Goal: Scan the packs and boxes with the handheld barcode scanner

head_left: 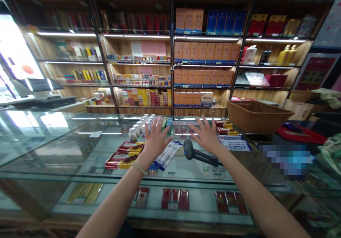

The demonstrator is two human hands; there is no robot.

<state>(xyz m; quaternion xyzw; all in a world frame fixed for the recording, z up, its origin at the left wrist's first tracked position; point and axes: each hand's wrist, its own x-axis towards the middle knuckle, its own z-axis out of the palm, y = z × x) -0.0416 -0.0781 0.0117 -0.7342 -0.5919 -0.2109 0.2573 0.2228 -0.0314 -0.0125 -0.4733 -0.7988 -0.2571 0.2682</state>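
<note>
Both arms reach forward over a glass counter (87, 145). My left hand (156, 138) is open with fingers spread and holds nothing. Beside it lie red and yellow chocolate packs (122, 156) on the left and blue-and-white striped packets (169, 152) on the right. White-capped small bottles (137, 128) stand just beyond it, next to green and blue ones (167, 123). My right hand (206, 135) is open too, fingers apart, nothing in it. Under it a black handheld barcode scanner (199, 154) rests on the glass. To its right are more blue-and-white packets (234, 144) and red-yellow packs (227, 127).
A brown woven basket (258, 115) stands at the right end, near a red mat (301, 133) with a dark mouse. Inside the counter lie red boxes (176, 199) and gold packs (84, 193). Behind, wooden shelves hold orange boxes (206, 53). A monitor (39, 84) stands far left.
</note>
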